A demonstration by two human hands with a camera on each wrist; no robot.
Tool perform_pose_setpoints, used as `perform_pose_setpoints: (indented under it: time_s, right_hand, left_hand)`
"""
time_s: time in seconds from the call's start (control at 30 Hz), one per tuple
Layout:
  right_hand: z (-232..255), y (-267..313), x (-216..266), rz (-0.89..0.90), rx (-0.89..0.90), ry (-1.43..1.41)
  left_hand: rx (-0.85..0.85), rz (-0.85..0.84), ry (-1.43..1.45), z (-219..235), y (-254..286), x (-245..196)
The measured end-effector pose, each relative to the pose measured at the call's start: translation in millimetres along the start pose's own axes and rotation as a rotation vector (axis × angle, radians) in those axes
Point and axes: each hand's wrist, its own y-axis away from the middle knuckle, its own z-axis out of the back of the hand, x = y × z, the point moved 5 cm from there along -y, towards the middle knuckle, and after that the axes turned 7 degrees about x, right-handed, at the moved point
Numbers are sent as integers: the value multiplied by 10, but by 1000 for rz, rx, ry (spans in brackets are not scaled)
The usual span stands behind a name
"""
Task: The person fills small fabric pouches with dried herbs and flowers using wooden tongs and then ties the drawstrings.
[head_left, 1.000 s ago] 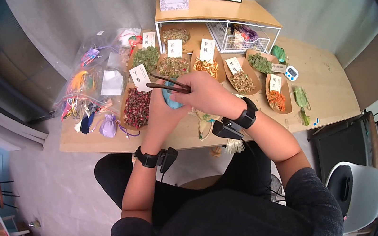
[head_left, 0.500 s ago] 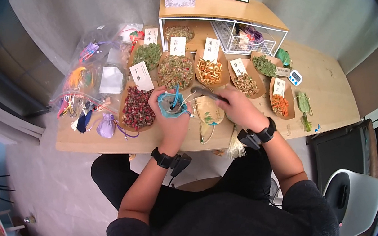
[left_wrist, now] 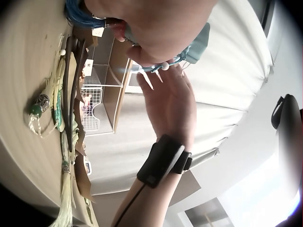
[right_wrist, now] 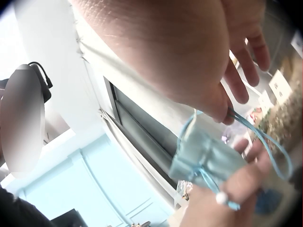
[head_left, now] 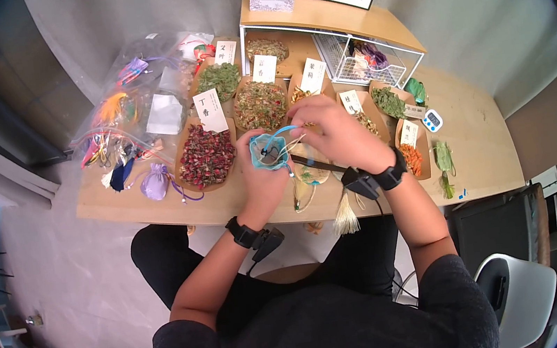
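My left hand [head_left: 264, 191] holds a light-blue drawstring pouch [right_wrist: 208, 151] with its mouth facing up. In the head view, something dark shows inside it. My right hand [head_left: 344, 136] pinches the pouch's blue cord [right_wrist: 267, 139] between thumb and finger, with the other fingers extended. A white bead sits on the cord by the left fingers. Beneath the right hand, dark tongs [head_left: 321, 163] lie across a cream pouch [head_left: 312, 175] with a pale tassel [head_left: 345, 217] on the table [head_left: 241, 207].
Dark red buds [head_left: 206, 157] fill a paper tray at the left hand, beside a purple pouch [head_left: 154, 183]. Behind stand more labelled trays of dried herbs [head_left: 260, 104] and a shelf [head_left: 343, 23]. A white timer [head_left: 432, 120] is at the right, plastic bags [head_left: 122, 110] at the left.
The right hand has moved away from the pouch, put down the tongs on the cream pouch and taken hold of the blue cord. The left hand still holds the blue pouch, its mouth now visible.
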Motion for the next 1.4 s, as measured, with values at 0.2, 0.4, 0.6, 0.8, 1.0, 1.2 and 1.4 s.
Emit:
perform_pose_setpoints:
  time_s: [0.2, 0.4, 0.6, 0.8, 1.0, 1.2, 1.4]
  right_hand:
    - [65, -88, 1054, 110, 283, -197]
    - [279, -223, 346, -219, 81, -440]
    - [-375, -457, -782, -265, 251, 10]
    - [-693, -685, -1102, -360, 348, 227]
    - [-777, -775, -1111, -421, 403, 303]
    - [-829, -783, -1242, -376, 328, 169]
    - [-856, -863, -1398, -282, 301, 47]
  left_hand:
    - [22, -71, 18, -15, 14, 506]
    - [18, 173, -32, -7, -38, 195]
    - [82, 271, -131, -54, 20, 315]
    - [88, 214, -340, -36, 28, 141]
    - [30, 122, -298, -6, -50, 70]
    - [8, 166, -314, 117, -131, 209]
    - [32, 163, -445, 124, -219, 234]
